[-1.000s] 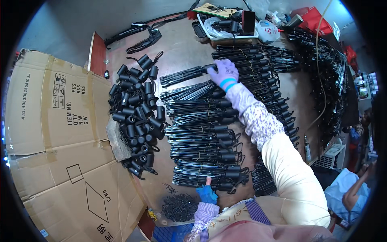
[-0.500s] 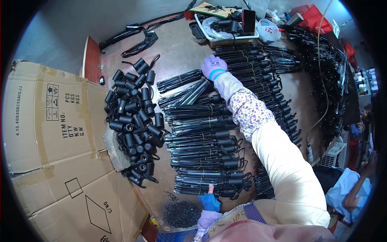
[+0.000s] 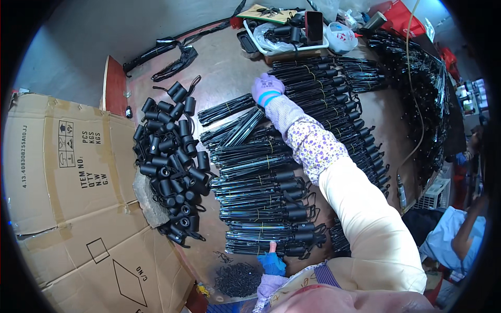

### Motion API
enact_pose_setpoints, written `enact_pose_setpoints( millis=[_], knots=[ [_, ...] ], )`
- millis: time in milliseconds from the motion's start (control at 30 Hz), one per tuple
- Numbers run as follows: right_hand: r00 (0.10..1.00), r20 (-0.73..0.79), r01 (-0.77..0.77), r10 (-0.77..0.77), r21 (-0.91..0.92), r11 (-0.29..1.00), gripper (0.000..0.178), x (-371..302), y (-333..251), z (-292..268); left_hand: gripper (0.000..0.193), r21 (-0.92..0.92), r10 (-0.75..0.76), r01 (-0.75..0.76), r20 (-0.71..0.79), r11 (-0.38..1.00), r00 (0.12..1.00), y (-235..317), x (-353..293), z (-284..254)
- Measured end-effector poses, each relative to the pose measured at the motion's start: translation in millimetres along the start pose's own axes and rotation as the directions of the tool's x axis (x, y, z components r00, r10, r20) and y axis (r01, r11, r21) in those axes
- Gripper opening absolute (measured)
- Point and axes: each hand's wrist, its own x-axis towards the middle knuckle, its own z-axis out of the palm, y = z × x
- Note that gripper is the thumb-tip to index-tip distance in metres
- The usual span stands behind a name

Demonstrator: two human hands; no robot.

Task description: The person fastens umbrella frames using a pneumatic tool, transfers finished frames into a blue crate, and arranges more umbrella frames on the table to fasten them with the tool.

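My right hand (image 3: 268, 87), in a lavender glove, is closed over the right end of a bundle of black umbrella frames (image 3: 224, 109) at the far end of a row. Its fingertips are hidden under the glove's back. A loose bundle (image 3: 242, 128) lies slantwise just below it. Several more tied bundles with black handles (image 3: 255, 208) run down toward me. By the nearest bundle (image 3: 255, 246), my left hand (image 3: 272, 262) wears a blue covering; one bare digit stretches out against the bundle's edge, and the other fingers are mostly hidden.
Loose black umbrella handles (image 3: 172, 151) are heaped at left beside a large cardboard box (image 3: 73, 156). Small black parts (image 3: 237, 279) lie near my left hand. A white tray (image 3: 266, 49) with a phone (image 3: 314, 27) stands behind. More frames (image 3: 417, 99) fill the right; an air hose (image 3: 409, 57) hangs there.
The whole view has shifted slightly. My right hand stays on the far bundle's end, and my left hand keeps its place by the nearest bundle.
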Motion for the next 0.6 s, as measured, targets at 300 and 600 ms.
enact_pose_setpoints(
  millis=[300,600],
  knots=[
    [0.925,-0.126,0.358,-0.358,-0.022,0.934,0.044,-45.8,-49.4,-10.2,0.040,0.269,-0.284,0.340,-0.226,0.901,0.932,33.3,-14.1,7.5],
    [0.850,-0.058,0.524,-0.523,0.178,0.833,0.064,-75.2,-50.7,7.5,0.031,-0.054,0.034,-0.034,-0.015,0.998,0.999,7.2,-12.0,3.9]
  ],
)
